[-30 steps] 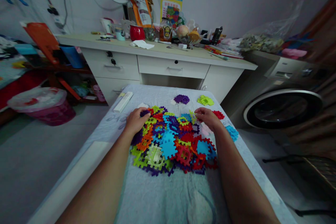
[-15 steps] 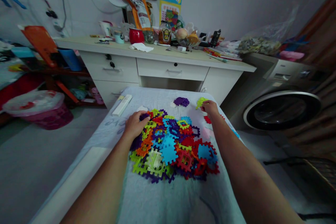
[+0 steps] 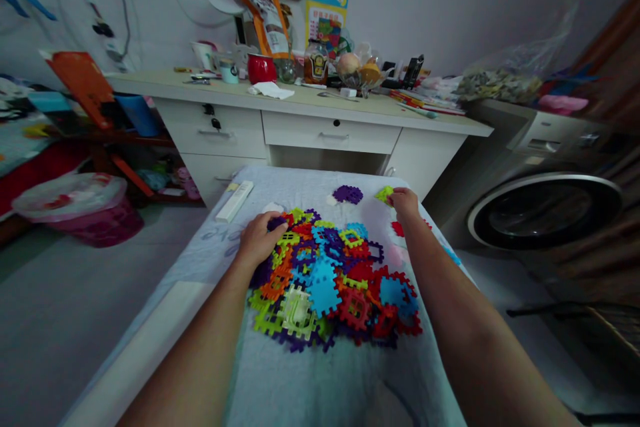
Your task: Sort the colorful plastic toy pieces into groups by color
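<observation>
A heap of notched plastic building tiles (image 3: pixel 325 287) in purple, red, blue, orange and green covers the middle of the cloth-covered table. My left hand (image 3: pixel 259 238) is at its far left edge, fingers closed round a purple tile (image 3: pixel 275 222). At the far right, my right hand (image 3: pixel 405 203) pinches a yellow-green tile (image 3: pixel 385 194) low over the cloth; its fingertips are partly hidden. A small pile of purple tiles (image 3: pixel 348 194) lies to the left of that hand. Red tiles (image 3: pixel 397 228) show beside my right wrist, and a blue one (image 3: pixel 452 255) pokes out past the forearm.
A long white box (image 3: pixel 235 201) lies at the table's far left. Behind stands a white desk (image 3: pixel 330 130) with jars, a red pot and papers on it. A washing machine (image 3: pixel 540 180) is on the right, a pink lined bin (image 3: pixel 80 210) on the left.
The yellow-green tile has tipped from a more upright slant to lying flatter at the same spot, with my right hand still at it. My left hand stays at the heap.
</observation>
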Tool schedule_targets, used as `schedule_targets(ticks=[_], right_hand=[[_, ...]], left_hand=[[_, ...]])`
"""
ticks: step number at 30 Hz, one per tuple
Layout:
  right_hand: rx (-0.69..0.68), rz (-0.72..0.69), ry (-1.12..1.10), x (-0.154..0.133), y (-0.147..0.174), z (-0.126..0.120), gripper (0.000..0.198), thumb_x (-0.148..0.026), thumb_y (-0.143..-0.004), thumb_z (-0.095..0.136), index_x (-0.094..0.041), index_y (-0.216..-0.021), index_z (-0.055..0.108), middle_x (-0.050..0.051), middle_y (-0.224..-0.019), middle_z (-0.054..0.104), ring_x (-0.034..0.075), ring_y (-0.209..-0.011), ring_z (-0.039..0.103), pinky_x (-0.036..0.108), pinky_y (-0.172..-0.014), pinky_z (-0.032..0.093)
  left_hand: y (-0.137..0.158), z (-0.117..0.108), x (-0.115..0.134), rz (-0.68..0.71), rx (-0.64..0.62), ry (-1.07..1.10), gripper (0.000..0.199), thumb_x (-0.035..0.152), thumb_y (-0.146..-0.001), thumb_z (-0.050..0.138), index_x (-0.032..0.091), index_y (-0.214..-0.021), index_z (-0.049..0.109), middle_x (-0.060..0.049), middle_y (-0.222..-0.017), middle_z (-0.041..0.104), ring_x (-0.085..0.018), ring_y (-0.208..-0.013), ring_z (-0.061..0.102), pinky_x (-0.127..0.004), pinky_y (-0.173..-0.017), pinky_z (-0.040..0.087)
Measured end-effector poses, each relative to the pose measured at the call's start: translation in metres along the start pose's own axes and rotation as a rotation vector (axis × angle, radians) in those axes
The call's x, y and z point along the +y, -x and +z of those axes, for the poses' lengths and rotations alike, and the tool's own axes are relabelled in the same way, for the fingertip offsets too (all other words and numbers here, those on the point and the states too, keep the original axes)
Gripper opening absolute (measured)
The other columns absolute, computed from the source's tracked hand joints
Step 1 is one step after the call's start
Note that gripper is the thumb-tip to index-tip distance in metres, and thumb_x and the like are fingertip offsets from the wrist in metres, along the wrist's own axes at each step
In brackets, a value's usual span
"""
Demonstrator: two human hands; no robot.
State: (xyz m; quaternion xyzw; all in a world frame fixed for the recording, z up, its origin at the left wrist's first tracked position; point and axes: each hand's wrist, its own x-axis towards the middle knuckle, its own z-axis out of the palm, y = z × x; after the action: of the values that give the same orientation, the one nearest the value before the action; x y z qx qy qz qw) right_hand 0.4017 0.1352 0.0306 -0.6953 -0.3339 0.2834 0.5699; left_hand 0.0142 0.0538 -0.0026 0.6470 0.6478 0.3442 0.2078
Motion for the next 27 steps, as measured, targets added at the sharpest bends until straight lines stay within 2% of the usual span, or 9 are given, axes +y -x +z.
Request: schedule_targets(ticks=[4,7,9,11,14,16,20,23,27], right_hand=[[-0.147,-0.036,-0.007,-0.002,0.031,-0.010,0.015,-0.015,-0.069,0.064,-0.019,-0.082,0.058,-0.002,-0.070,0.061,0.012,-0.063,0.063,0.023,-0.056,0.053],[-0.443,-0.099,0.070,-0.005,0.057,-0.017,0.014,-0.018,-0.072,0.065,-0.018,-0.085,0.060,-0.001,-0.072,0.063,0.012,-0.063,0.064,0.021,-0.054,0.050],[-0.663,-0.186,0.198,-0.008,0.073,-0.019,0.014,-0.019,-0.074,0.066,-0.017,-0.088,0.063,0.000,-0.075,0.065,0.012,-0.065,0.063,0.021,-0.055,0.048],[-0.765,-0.310,0.375,-0.011,0.084,-0.019,0.014,-0.017,-0.076,0.066,-0.017,-0.090,0.066,0.001,-0.080,0.067,0.012,-0.069,0.062,0.021,-0.060,0.049],[-0.734,-0.493,0.659,-0.014,0.095,-0.016,0.020,-0.013,-0.076,0.068,-0.016,-0.096,0.069,0.004,-0.095,0.070,0.013,-0.077,0.062,0.023,-0.072,0.048],[-0.705,-0.554,0.804,-0.015,0.099,-0.013,0.025,-0.012,-0.076,0.069,-0.015,-0.100,0.069,0.006,-0.101,0.070,0.014,-0.081,0.063,0.024,-0.076,0.048],[-0.685,-0.584,0.924,-0.013,0.104,-0.009,0.030,-0.011,-0.078,0.066,-0.015,-0.108,0.069,0.010,-0.109,0.068,0.015,-0.084,0.063,0.025,-0.079,0.047],[-0.666,-0.600,0.972,-0.013,0.106,-0.008,0.036,-0.008,-0.080,0.061,-0.014,-0.114,0.067,0.012,-0.116,0.067,0.018,-0.093,0.064,0.026,-0.085,0.047],[-0.714,-0.630,1.060,-0.014,0.106,-0.005,0.039,-0.008,-0.078,0.061,-0.014,-0.116,0.067,0.013,-0.116,0.067,0.020,-0.100,0.063,0.026,-0.087,0.045]], left_hand=[[-0.001,0.003,-0.004,0.017,0.008,0.019,0.034,0.042,-0.080,0.061,0.025,-0.108,0.067,-0.006,-0.115,0.070,-0.026,-0.109,0.062,-0.039,-0.098,0.047],[-0.002,0.004,-0.006,0.025,0.015,0.024,0.035,0.042,-0.079,0.061,0.025,-0.109,0.067,-0.005,-0.115,0.070,-0.026,-0.110,0.062,-0.039,-0.097,0.047],[-0.002,0.004,-0.007,0.026,0.018,0.020,0.035,0.043,-0.079,0.061,0.025,-0.109,0.067,-0.005,-0.115,0.070,-0.026,-0.110,0.062,-0.039,-0.097,0.047],[-0.002,0.005,-0.007,0.025,0.018,0.012,0.036,0.043,-0.079,0.061,0.026,-0.109,0.067,-0.006,-0.116,0.069,-0.026,-0.110,0.062,-0.039,-0.097,0.047],[-0.002,0.005,-0.008,0.026,0.016,-0.001,0.037,0.045,-0.080,0.060,0.025,-0.110,0.067,-0.007,-0.118,0.068,-0.026,-0.111,0.062,-0.039,-0.098,0.046],[-0.002,0.005,-0.008,0.025,0.012,0.000,0.037,0.046,-0.081,0.060,0.025,-0.111,0.067,-0.007,-0.118,0.068,-0.026,-0.110,0.062,-0.039,-0.098,0.046],[-0.002,0.005,-0.008,0.017,0.020,0.020,0.036,0.045,-0.080,0.062,0.026,-0.109,0.068,-0.005,-0.115,0.069,-0.025,-0.108,0.063,-0.038,-0.095,0.047],[-0.002,0.005,-0.008,0.021,0.029,0.026,0.035,0.044,-0.079,0.063,0.026,-0.108,0.068,-0.005,-0.113,0.070,-0.025,-0.107,0.063,-0.038,-0.095,0.047],[-0.002,0.005,-0.008,0.012,0.024,0.017,0.035,0.044,-0.079,0.063,0.026,-0.108,0.068,-0.005,-0.113,0.070,-0.025,-0.106,0.063,-0.038,-0.094,0.047]])
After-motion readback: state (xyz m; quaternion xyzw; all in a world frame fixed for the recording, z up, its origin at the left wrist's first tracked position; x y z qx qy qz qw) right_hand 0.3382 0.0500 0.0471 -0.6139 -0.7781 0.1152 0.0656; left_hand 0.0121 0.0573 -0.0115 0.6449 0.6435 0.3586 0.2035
